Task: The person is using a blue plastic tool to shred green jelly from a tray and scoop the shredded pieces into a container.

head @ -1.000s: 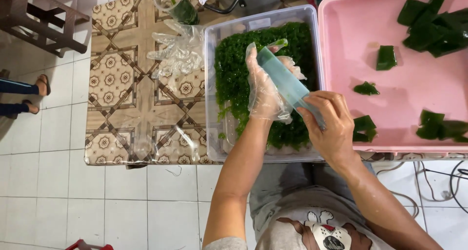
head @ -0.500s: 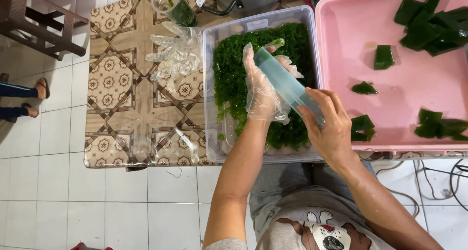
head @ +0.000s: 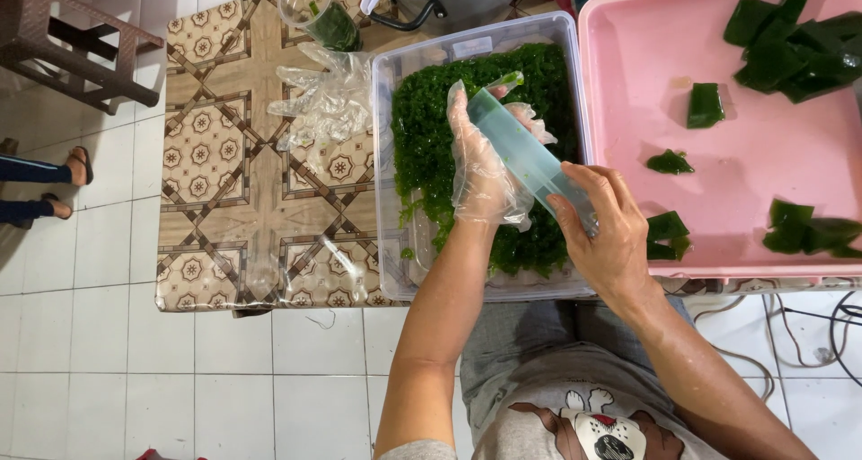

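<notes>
In the head view, centre of the frame, my bare right hand (head: 611, 236) is wrapped round the lower end of a long pale-green translucent plastic tube (head: 525, 155). My left hand (head: 480, 168), in a loose clear plastic glove, is cupped half-open at its upper end, over the clear plastic tub of shredded green strands (head: 426, 128). The tube's long axis slants from lower right to upper left. I should hold it steady above the tub so strays fall in, not onto the patterned tabletop (head: 242, 182) at left.
</notes>
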